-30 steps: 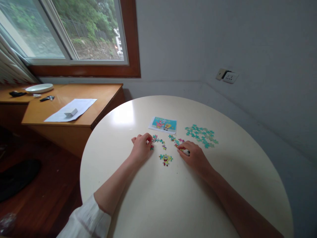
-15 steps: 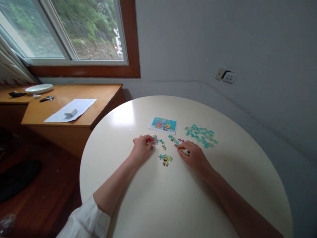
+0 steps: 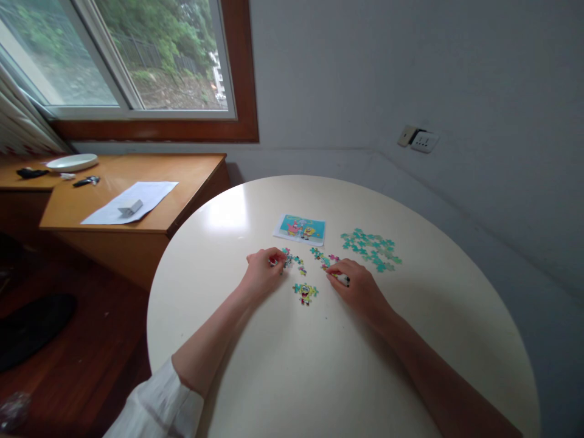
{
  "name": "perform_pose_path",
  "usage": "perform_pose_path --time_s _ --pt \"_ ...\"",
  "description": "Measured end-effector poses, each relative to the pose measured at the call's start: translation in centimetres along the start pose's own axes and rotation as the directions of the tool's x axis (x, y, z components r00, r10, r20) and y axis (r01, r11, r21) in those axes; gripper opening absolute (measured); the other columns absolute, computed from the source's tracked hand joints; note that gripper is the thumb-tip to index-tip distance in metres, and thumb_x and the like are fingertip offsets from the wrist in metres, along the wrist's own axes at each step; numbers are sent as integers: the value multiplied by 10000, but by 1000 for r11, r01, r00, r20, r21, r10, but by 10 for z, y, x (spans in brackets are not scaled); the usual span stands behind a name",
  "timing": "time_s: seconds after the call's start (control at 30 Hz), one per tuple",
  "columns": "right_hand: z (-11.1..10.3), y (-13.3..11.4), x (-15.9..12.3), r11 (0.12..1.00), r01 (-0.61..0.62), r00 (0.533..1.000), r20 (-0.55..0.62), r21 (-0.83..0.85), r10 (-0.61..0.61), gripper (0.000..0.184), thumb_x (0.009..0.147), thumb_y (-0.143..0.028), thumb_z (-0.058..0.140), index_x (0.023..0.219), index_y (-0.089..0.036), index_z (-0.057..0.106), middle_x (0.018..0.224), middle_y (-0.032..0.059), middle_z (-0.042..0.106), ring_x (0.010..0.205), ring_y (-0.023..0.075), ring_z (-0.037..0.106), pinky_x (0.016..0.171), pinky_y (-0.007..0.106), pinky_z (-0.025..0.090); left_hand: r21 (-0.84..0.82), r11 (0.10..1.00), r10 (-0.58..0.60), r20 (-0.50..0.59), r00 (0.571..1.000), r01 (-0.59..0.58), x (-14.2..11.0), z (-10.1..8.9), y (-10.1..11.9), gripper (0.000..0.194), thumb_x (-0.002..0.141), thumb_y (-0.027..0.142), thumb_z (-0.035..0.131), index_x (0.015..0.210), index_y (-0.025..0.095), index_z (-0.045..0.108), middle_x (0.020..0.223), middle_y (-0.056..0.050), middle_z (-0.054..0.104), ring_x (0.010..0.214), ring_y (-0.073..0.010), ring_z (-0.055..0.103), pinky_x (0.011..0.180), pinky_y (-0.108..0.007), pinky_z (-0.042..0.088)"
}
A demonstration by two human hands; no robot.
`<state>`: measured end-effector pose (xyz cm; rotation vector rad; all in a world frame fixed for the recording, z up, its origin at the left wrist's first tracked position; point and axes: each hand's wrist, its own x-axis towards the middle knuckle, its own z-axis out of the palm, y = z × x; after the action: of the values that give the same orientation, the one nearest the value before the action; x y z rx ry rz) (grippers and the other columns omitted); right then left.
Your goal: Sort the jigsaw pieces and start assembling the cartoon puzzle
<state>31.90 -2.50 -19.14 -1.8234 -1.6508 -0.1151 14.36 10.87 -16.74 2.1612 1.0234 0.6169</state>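
Note:
My left hand [image 3: 265, 267] rests on the white table with thumb and forefinger pinched at the edge of a small cluster of colourful jigsaw pieces [image 3: 299, 263]. My right hand [image 3: 353, 281] is also in a pinch, its fingertips on a piece in a second cluster [image 3: 317, 253], and it partly covers several pieces. The pieces at both sets of fingertips are mostly hidden. Between the hands and nearer to me lies a joined section [image 3: 305, 293] with a yellow cartoon face. Behind the clusters is a reference picture card [image 3: 301, 230] with pink and yellow cartoon figures.
A spread of teal jigsaw pieces [image 3: 370, 248] lies to the right on the round white table [image 3: 292, 377]. Left of it stands a wooden desk [image 3: 196, 182] with a paper sheet [image 3: 150, 198] and a white plate [image 3: 73, 162]. A wall with sockets [image 3: 424, 142] is behind.
My left hand has shifted very slightly to the right along the left cluster. The right hand keeps its place, and the joined section has not moved.

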Motion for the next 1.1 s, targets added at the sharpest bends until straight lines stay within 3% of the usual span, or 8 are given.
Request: perform_pose_path --time_s 0.27,0.43,0.57,0.7,0.9,1.1 --pt "2 3 0 1000 1 1000 3 9 -1 86 773 -171 535 749 -191 615 779 55 656 772 195 602 687 304 456 -61 997 59 50 997 -56 -1 1 1 216 685 101 471 739 170 669 706 -6 659 697 -143 567 719 -272 433" --pt "2 2 0 1000 -3 1000 5 3 3 96 779 -175 528 750 -192 618 783 56 657 778 197 601 690 309 456 -95 984 167 164 972 -153 -7 -1 7 196 667 92 487 699 182 658 746 -3 665 752 -148 572 734 -265 435" --pt "2 1 0 1000 -11 1000 6 6 11 96 778 -171 528 750 -187 619 780 57 655 771 196 600 692 311 456 -66 983 184 208 961 -173 -10 -2 9 190 656 91 493 687 185 655 732 1 650 728 -142 565 734 -266 431" --pt "2 2 0 1000 -11 1000 6 -1 11 93 771 -172 534 741 -186 621 771 59 653 767 199 601 683 309 455 -27 989 151 166 974 -148 -6 1 4 170 665 99 501 693 184 645 711 8 647 706 -136 556 740 -273 415" --pt "1 3 -1 1000 -1 1000 -1 8 1 104 777 -177 520 746 -189 618 777 59 657 768 193 601 688 304 455 29 999 -31 -8 999 31 2 1 -4 139 700 116 509 693 180 631 652 15 634 636 -130 544 752 -302 394" --pt "1 2 0 1000 -23 1000 13 10 23 104 777 -180 519 748 -193 618 787 60 657 780 195 603 690 306 455 78 994 -78 -37 996 80 1 -3 -2 130 724 125 517 682 184 624 682 11 651 673 -144 570 794 -332 362"
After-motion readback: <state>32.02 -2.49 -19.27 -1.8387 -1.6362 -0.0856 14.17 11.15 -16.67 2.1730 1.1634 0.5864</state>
